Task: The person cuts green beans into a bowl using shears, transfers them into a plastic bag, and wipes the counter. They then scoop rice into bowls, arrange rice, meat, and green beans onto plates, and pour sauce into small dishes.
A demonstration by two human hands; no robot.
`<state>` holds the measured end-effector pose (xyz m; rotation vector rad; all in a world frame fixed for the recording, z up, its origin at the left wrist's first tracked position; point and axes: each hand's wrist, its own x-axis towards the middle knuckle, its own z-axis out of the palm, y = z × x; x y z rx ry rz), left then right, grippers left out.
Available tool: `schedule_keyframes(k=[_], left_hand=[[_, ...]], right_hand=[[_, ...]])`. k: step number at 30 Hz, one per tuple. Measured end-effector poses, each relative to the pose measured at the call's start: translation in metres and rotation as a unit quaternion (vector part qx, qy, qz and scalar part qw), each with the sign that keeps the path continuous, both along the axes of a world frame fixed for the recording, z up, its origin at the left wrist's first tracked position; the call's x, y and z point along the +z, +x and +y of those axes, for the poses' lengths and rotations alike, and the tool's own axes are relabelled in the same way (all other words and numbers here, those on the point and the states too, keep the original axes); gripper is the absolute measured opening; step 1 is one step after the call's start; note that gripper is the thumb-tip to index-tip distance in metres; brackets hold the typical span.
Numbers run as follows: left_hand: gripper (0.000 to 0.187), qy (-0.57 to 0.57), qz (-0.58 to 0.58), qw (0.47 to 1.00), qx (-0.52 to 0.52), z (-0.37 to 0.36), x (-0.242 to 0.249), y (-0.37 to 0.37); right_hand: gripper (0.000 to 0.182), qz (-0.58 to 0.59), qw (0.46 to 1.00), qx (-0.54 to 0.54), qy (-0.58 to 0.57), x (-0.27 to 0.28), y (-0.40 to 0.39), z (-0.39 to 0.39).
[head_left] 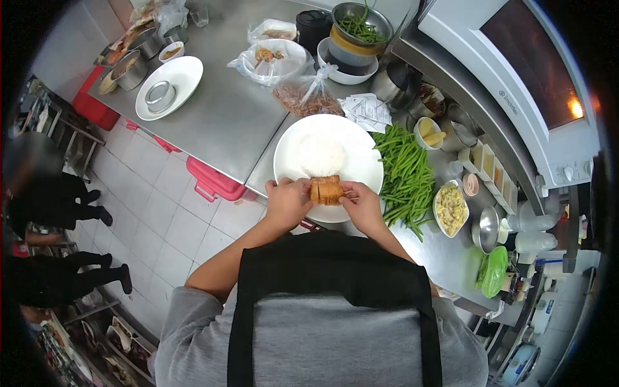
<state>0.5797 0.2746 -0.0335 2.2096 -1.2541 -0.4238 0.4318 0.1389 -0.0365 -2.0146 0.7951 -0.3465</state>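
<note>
A large white plate [366,164] lies in front of me at the counter's edge. A round mound of white rice [324,155] sits in its middle. Right below the rice, on the near side of the plate, is a block of sliced browned meat [327,191], its slices side by side. My left hand [287,205] pinches the meat's left end with its fingers. At the right end, the fingers of my right hand [362,205] press against it. Long green beans [406,177] are heaped just right of the plate.
Behind the plate lie a tied bag of brown food [308,95] and paper slips [366,111]. A bowl of yellowish food [451,208] and a metal bowl [485,229] stand right. A microwave [516,77] overhangs the back right. Two people stand at far left.
</note>
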Motion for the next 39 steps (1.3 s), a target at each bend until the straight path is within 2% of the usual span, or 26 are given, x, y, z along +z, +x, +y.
schedule_keyframes(k=[4,5,7,9,10,11,13,15,17,18,19,22,24,27,30,32,34,38,39], left_hand=[[0.049,0.065,-0.045,0.995,-0.063,0.004,0.024,0.008],[0.053,0.023,-0.111,0.992,-0.051,0.002,0.032,0.016],[0.054,-0.049,-0.142,0.988,-0.038,-0.024,0.054,0.054],[0.052,-0.227,-0.039,0.973,-0.022,-0.081,0.063,0.102],[0.048,-0.234,-0.006,0.972,0.021,-0.119,0.078,0.122],[0.042,-0.229,0.149,0.961,0.043,-0.158,0.090,0.144],[0.036,-0.277,0.326,0.898,0.105,-0.225,0.104,0.172],[0.031,-0.303,0.275,0.898,0.160,-0.276,0.102,0.190],[0.029,-0.299,0.340,0.878,0.152,-0.324,0.080,0.212],[0.028,-0.294,0.373,0.867,0.149,-0.326,0.085,0.208],[0.025,-0.323,0.352,0.860,0.180,-0.326,0.088,0.202],[0.019,-0.378,0.391,0.819,0.185,-0.299,0.099,0.200],[0.017,-0.369,0.387,0.832,0.148,-0.262,0.105,0.204],[0.014,-0.341,0.405,0.840,0.116,-0.181,0.111,0.196],[0.013,-0.311,0.425,0.841,0.122,-0.107,0.093,0.173],[0.015,-0.313,0.436,0.833,0.132,-0.074,0.076,0.150],[0.017,-0.337,0.448,0.817,0.140,-0.048,0.061,0.129],[0.016,-0.291,0.363,0.872,0.155,-0.018,0.038,0.103],[0.016,-0.295,0.374,0.863,0.167,-0.013,0.035,0.101]], right_hand=[[0.029,-0.009,1.000,0.019,-0.017,0.010,-0.004,0.001],[0.029,-0.015,0.999,0.025,-0.024,0.017,-0.004,-0.002],[0.027,-0.014,0.998,0.013,-0.053,0.034,-0.007,-0.009],[0.020,-0.020,0.997,0.001,-0.074,0.056,-0.010,-0.014],[0.019,-0.030,0.996,0.001,-0.082,0.064,-0.012,-0.015],[0.018,-0.040,0.995,0.000,-0.090,0.070,-0.014,-0.016],[0.015,-0.059,0.993,-0.007,-0.102,0.080,-0.021,-0.015],[0.015,-0.058,0.994,-0.015,-0.090,0.082,-0.032,-0.014],[0.015,-0.059,0.995,-0.039,-0.074,0.078,-0.042,-0.016],[0.014,-0.053,0.995,-0.042,-0.076,0.079,-0.043,-0.021],[0.014,-0.046,0.995,-0.046,-0.076,0.079,-0.045,-0.025],[0.011,-0.043,0.994,-0.027,-0.095,0.093,-0.035,-0.032],[0.011,-0.049,0.989,0.019,-0.138,0.102,-0.021,-0.040],[0.012,-0.128,0.964,0.046,-0.229,0.117,0.017,-0.047],[0.017,-0.195,0.938,0.088,-0.273,0.115,0.059,-0.048],[0.025,-0.202,0.913,0.176,-0.307,0.112,0.084,-0.040],[0.031,-0.144,0.894,0.260,-0.336,0.115,0.103,-0.025],[0.039,-0.015,0.859,0.385,-0.338,0.099,0.116,-0.009],[0.034,-0.021,0.851,0.402,-0.338,0.092,0.115,-0.008]])
